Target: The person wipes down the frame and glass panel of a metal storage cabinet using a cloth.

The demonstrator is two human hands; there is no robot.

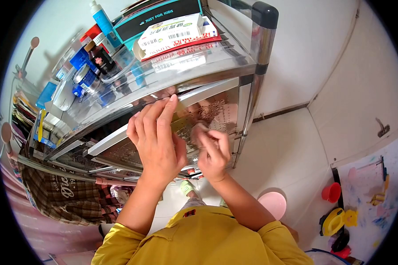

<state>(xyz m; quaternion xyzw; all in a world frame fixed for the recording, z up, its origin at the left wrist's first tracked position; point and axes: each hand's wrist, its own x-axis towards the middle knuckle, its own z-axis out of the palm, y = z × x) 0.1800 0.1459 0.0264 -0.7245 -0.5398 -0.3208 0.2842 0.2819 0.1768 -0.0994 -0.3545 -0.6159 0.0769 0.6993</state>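
Note:
A metal-framed cabinet door (pixel 119 138) with a patterned, mirror-like panel tilts out from the cabinet top. My left hand (pixel 160 139) grips its upper edge, fingers extended over the silver frame and thumb in front of the panel. Just right of it, my right hand (pixel 214 152) is closed in front of the patterned panel (pixel 216 110). Around its fingertips is a blurred pinkish-brown patch, either something pinched or a reflection; I cannot tell which. Whether the fingertips touch the panel is also unclear.
Medicine boxes (pixel 177 35), a dark bottle (pixel 101 58) and several containers crowd the glass cabinet top (pixel 181 73). Plaid clothing (pixel 59 190) hangs at left. A pink basin (pixel 272 204) and a red cup (pixel 331 192) are at lower right. A pale door (pixel 362 84) stands at right.

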